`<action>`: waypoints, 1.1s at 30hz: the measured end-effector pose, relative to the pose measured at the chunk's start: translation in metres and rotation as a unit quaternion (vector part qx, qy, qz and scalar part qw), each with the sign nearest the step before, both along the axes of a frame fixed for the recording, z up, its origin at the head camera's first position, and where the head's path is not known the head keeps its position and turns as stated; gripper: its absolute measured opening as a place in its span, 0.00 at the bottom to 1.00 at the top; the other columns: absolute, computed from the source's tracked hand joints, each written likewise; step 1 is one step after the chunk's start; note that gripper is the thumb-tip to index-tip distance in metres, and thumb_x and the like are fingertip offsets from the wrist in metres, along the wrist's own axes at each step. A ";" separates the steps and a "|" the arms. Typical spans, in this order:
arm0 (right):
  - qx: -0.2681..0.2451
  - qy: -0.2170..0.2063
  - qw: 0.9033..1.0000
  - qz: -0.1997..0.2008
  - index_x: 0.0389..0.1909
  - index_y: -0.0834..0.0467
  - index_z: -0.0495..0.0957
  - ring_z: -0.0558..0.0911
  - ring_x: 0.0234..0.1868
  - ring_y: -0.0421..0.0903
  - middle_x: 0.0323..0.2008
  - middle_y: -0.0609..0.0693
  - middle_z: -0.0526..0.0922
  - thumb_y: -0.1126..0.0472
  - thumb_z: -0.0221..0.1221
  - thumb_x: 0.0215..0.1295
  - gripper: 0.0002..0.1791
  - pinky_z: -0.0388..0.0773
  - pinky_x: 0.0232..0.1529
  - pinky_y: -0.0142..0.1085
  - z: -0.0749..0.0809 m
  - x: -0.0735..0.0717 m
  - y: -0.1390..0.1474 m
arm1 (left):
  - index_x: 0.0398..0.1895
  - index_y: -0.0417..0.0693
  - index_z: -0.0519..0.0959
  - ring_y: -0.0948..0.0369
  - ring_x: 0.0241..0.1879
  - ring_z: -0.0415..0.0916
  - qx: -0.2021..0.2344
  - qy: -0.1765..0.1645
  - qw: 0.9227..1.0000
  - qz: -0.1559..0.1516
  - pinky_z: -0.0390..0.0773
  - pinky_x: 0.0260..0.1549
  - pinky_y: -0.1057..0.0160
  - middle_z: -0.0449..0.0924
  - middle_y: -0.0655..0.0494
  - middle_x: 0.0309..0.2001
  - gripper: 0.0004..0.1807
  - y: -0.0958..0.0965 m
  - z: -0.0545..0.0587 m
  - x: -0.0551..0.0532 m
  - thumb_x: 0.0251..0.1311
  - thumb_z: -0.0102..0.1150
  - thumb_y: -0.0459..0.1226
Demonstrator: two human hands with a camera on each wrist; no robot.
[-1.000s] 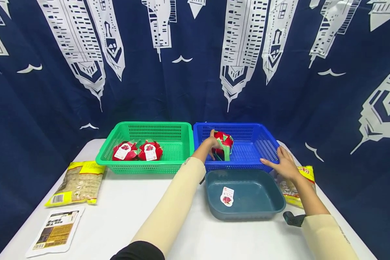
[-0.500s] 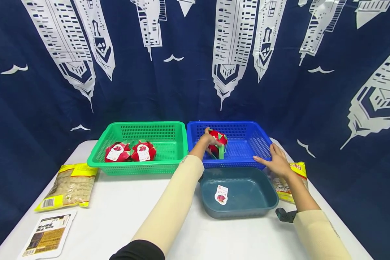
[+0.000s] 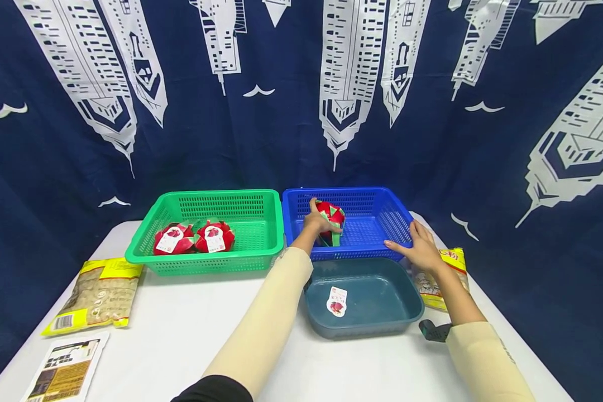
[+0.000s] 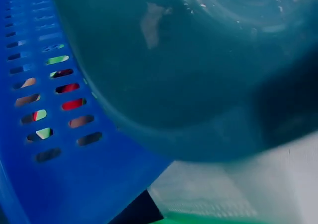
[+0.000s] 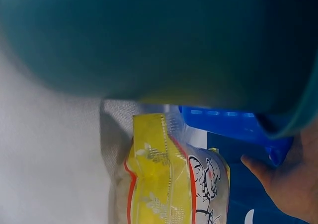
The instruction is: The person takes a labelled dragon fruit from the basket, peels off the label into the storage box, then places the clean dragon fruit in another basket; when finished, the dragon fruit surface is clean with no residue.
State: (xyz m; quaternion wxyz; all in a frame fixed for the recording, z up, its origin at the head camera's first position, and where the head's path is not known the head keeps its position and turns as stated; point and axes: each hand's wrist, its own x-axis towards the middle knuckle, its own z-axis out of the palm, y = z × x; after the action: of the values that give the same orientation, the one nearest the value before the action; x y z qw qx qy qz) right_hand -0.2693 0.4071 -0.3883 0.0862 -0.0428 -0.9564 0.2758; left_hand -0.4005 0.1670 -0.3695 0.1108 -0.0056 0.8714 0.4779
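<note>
Inside the blue basket (image 3: 362,230), my left hand (image 3: 317,222) grips a red-and-green dragon fruit (image 3: 330,214) near the left end. The palm and sleeve cover part of it. Through the basket's slots in the left wrist view, bits of red dragon fruit (image 4: 73,104) and of fingers show. My right hand (image 3: 422,251) holds the basket's front right corner. Its thumb lies along the front rim and the other fingers go over the right side; in the right wrist view, one finger (image 5: 257,172) points down outside the blue corner (image 5: 276,149).
A green basket (image 3: 256,258) with two labelled dragon fruits (image 3: 214,237) stands left. In front of the blue basket is a dark teal tub (image 3: 377,301) with a label (image 3: 336,302) inside. Yellow-trimmed bags (image 3: 100,296) (image 3: 452,262) and a white packet (image 3: 66,368) lie at the sides.
The head view has shifted, so the whole scene slides left in it. Both hands keep their places, the left on the dragon fruit, the right on the basket corner.
</note>
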 end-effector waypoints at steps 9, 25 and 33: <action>0.000 0.002 1.000 -0.009 0.69 0.66 0.32 0.35 0.68 0.65 0.70 0.65 0.33 0.31 0.55 0.53 0.61 0.40 0.58 0.68 -0.001 -0.001 0.004 | 0.67 0.71 0.48 0.39 0.55 0.65 0.087 0.024 0.996 -0.025 0.79 0.25 0.46 0.57 0.35 0.59 0.62 0.004 0.015 -0.006 0.30 0.79 0.32; 0.011 0.004 1.000 -0.008 0.69 0.68 0.33 0.36 0.69 0.63 0.70 0.66 0.35 0.32 0.56 0.53 0.62 0.39 0.60 0.65 -0.001 -0.002 -0.003 | 0.65 0.78 0.47 0.42 0.51 0.68 0.164 0.042 0.986 0.003 0.79 0.20 0.50 0.61 0.36 0.56 0.62 0.084 -0.002 -0.001 0.29 0.80 0.35; 0.010 -0.002 1.000 -0.022 0.70 0.67 0.35 0.36 0.69 0.63 0.70 0.64 0.35 0.31 0.55 0.52 0.62 0.41 0.60 0.65 -0.001 0.004 -0.001 | 0.70 0.73 0.36 0.39 0.46 0.74 0.162 -0.050 0.985 -0.033 0.80 0.27 0.50 0.52 0.34 0.62 0.65 0.085 -0.008 0.005 0.38 0.75 0.34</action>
State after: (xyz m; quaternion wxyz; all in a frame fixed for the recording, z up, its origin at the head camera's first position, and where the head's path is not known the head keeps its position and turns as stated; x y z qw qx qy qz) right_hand -0.2656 0.4064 -0.3893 0.0907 -0.0635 -0.9582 0.2638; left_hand -0.3951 0.2523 -0.3774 0.1693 0.0174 0.7753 0.6083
